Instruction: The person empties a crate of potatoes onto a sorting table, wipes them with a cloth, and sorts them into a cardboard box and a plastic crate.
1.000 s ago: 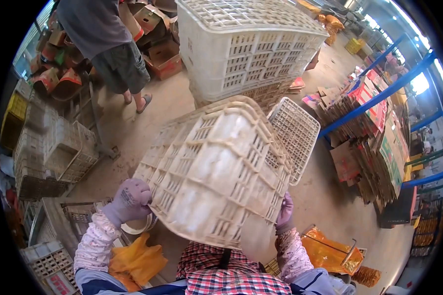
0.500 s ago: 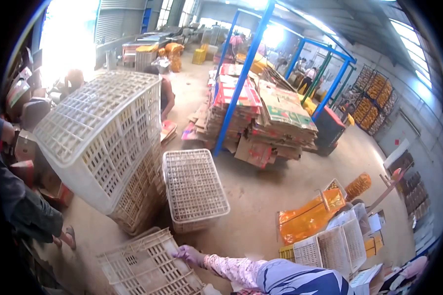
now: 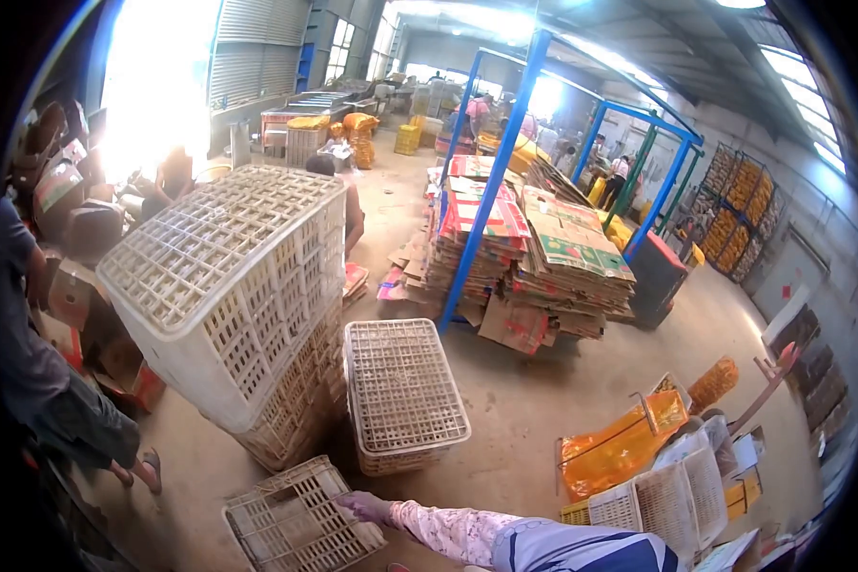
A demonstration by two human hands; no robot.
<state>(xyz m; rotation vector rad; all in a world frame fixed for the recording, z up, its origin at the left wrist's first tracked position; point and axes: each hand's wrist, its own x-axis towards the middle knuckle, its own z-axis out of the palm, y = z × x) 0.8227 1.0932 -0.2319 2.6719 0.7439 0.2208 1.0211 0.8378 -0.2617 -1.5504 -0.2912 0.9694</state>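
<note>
My right hand (image 3: 364, 506), in a purple glove, reaches in from the lower right with a pink patterned sleeve over the forearm. Its fingers are closed on the side rim of a pale plastic crate (image 3: 300, 522) with slatted openings. The crate is tilted, low near the floor at the bottom of the view. Just beyond it stands a low pale crate (image 3: 405, 386) with its grid face up. To the left, a taller stack of pale crates (image 3: 229, 286) rises, grid face on top. My left hand is not in view.
A person (image 3: 52, 372) stands at the far left, and another crouches behind the stack. Flattened cardboard (image 3: 553, 257) is piled by a blue frame (image 3: 486, 186). At the right are an orange bag (image 3: 620, 443) on a stand and white baskets (image 3: 672, 496). Concrete floor (image 3: 505, 410) lies between.
The held crate looks smaller and lower, farther from me, with my right hand still on its rim. The surroundings have shifted right and down as the head view turned.
</note>
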